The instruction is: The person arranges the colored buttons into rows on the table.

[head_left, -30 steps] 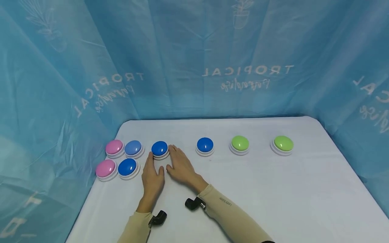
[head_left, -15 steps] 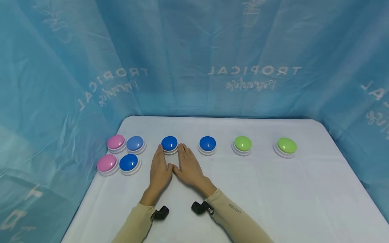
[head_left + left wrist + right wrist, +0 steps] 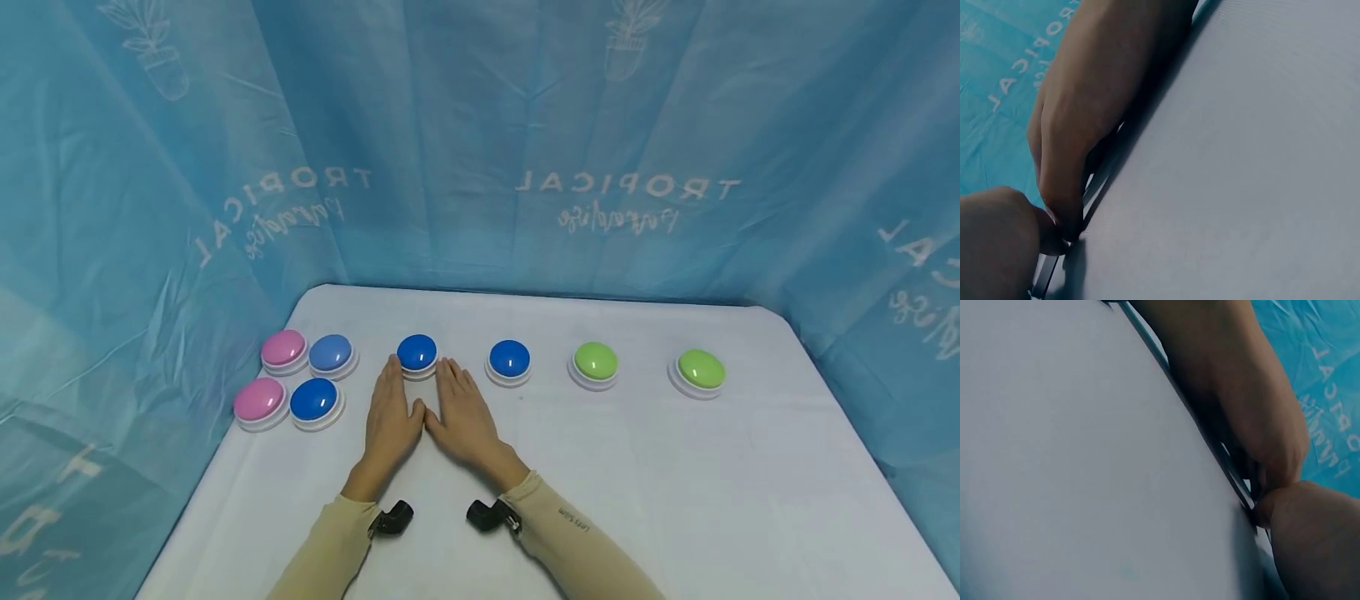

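Observation:
A dark blue dome push button (image 3: 417, 353) on a white round base stands in the back row, between the fingertips of both hands. My left hand (image 3: 390, 421) lies at its near left side, fingers straight, fingertips at the base. At its near right side my right hand (image 3: 467, 417) points the same way with extended fingers. The thumbs meet in front of the button. Both wrist views show the two hands meeting low over the white surface; no button can be made out there. Another blue button (image 3: 509, 359) stands just right of the right hand.
Left of the hands are a lighter blue button (image 3: 331, 354), a dark blue button (image 3: 314, 400) and pink buttons (image 3: 283, 348) at the edge. Green buttons (image 3: 596, 362) stand to the right. A white-covered table (image 3: 675, 483) meets blue printed curtains (image 3: 465, 167) on three sides.
The blue button between my hands has moved right, away from the lighter blue one, and both hands moved with it. The thumbs came together. Over the last half second little differs.

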`<state>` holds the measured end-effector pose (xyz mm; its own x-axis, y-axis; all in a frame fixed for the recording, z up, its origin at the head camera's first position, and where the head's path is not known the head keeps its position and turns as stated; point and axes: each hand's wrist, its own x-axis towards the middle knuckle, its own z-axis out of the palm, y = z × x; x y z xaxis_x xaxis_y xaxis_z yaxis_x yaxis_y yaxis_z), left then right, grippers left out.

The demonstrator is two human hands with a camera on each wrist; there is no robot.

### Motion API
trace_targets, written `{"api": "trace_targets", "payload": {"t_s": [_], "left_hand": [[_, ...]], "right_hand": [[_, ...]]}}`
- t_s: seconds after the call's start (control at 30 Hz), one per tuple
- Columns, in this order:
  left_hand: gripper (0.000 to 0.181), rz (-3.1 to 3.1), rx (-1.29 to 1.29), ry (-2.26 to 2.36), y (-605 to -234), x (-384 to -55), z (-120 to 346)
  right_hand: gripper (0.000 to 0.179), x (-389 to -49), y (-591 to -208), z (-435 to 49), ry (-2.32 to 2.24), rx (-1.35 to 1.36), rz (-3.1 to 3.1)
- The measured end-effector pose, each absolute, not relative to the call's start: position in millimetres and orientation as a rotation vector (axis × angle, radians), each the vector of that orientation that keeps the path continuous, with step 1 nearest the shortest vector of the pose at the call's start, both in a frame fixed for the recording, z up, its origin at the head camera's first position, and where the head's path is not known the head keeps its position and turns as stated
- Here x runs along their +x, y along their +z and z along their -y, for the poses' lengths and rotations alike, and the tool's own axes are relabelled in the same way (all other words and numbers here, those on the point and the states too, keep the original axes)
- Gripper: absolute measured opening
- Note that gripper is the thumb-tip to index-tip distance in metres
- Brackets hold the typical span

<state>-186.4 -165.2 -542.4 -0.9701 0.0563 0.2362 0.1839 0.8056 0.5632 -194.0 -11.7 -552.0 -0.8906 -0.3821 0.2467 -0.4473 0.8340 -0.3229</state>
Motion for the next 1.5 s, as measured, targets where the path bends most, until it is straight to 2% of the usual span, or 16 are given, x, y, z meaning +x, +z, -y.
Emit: {"api": "trace_targets", "payload": {"t_s": [0.33,0.53,0.67,0.83,1.03,1.37,1.5], "left_hand": [[0.072,2.788,-0.226,-0.758,-541,-155,178],[0.063,2.769,-0.284,-0.724,-546,-119,194],[0.061,2.757,-0.228,-0.748,-546,-94,207],[0.065,2.772,-0.022,-0.776,-545,-73,227],[0.076,2.706,0.378,-0.936,-539,-74,247],[0.076,2.533,0.365,-0.979,-541,-112,262],[0.078,2.513,0.405,-0.994,-540,-117,265]], "right_hand": [[0.065,-149,-556,36,0.449,0.549,2.819],[0.061,-122,-560,49,0.297,0.726,2.799],[0.062,-114,-558,56,0.295,0.876,2.778],[0.067,-119,-555,70,0.306,0.942,2.786],[0.075,-143,-555,101,0.44,0.967,2.77],[0.082,-182,-543,129,0.544,1.0,2.795],[0.083,-190,-542,134,0.57,1.017,2.797]]}}
